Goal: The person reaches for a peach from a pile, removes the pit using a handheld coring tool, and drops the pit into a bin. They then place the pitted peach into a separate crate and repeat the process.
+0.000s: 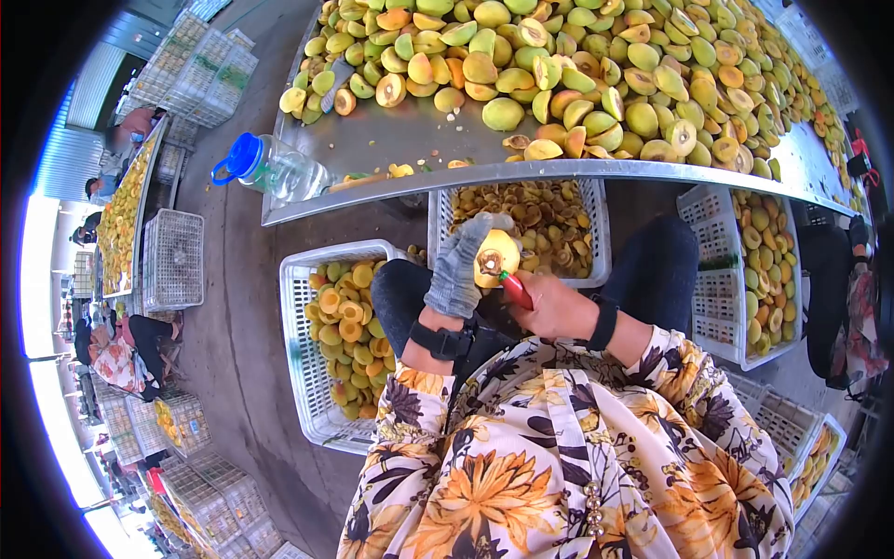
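My left hand (458, 270), in a grey knitted glove, is closed around a yellow peach half (496, 258) with its cut face turned up toward me. A brown hollow shows at the middle of the cut face. My bare right hand (556, 306) grips a red-handled pitting knife (516, 290) with a green collar. Its tip meets the lower part of the peach's cut face; the blade itself is mostly hidden. Both hands are above my lap, in front of a white crate (600, 244) holding brownish peach scraps (531, 219).
A metal table (400, 140) bears a large heap of peach halves (643, 84) and a blue-capped water bottle (291, 170) by its edge. White crates of peaches flank me on the left (296, 321) and right (722, 303). Other people (121, 359) sit farther left and at far right.
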A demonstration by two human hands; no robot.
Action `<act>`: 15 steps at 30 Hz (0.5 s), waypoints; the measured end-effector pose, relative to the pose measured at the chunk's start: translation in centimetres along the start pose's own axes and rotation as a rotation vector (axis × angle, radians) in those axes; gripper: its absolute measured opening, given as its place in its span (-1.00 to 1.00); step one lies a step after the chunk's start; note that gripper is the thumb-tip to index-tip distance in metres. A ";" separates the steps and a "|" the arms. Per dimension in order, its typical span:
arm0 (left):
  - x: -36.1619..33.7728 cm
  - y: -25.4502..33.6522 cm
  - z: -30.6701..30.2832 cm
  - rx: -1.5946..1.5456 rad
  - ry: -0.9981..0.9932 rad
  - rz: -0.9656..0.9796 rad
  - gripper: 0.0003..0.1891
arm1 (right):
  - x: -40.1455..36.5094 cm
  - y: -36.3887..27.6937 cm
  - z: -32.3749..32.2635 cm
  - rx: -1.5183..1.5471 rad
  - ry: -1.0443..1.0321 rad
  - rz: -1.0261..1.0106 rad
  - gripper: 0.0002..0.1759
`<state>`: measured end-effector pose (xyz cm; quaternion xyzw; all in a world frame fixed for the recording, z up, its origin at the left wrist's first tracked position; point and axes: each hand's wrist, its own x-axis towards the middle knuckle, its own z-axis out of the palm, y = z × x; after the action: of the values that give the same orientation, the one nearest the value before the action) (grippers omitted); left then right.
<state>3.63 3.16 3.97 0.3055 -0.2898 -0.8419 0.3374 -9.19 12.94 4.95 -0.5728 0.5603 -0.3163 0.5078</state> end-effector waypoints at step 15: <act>0.4 -0.9 0.4 0.011 0.190 0.241 -0.72 | 0.3 -2.4 0.5 0.678 -0.274 0.361 -0.95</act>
<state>2.69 3.51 3.46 0.3488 -0.2958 -0.7609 0.4603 -7.89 12.40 7.02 -0.3020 0.4431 -0.3096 0.7852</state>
